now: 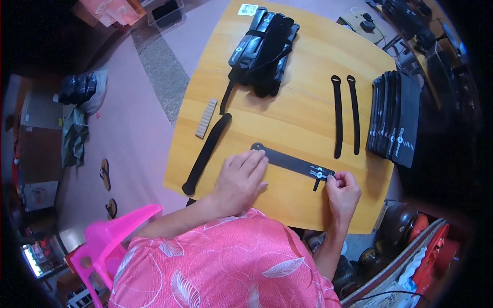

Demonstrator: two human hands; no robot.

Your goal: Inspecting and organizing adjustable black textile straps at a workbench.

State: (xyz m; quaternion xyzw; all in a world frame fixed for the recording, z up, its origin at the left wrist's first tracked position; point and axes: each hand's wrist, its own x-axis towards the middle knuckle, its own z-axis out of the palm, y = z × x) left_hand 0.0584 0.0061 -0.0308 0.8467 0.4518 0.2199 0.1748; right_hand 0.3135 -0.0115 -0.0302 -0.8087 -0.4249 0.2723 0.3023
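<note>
A flat dark grey strip (292,161) with white print near its right end lies across the table in front of me. My left hand (239,179) rests palm down at the strip's left end, its fingers stretched out and the fingertips touching it. At the other end, my right hand (343,195) pinches the corner between thumb and fingers. A short black tab (316,185) sticks out below the strip beside my right hand. To the left of my left hand lies a long black strap (208,154) with rounded ends.
A bundle of black straps (264,51) lies at the wooden table's (313,51) far side. Near it is a ridged beige block (206,118). Two slotted black straps (337,118) lie right of centre, by a stack of dark printed strips (393,118). A pink plastic chair (110,236) stands left.
</note>
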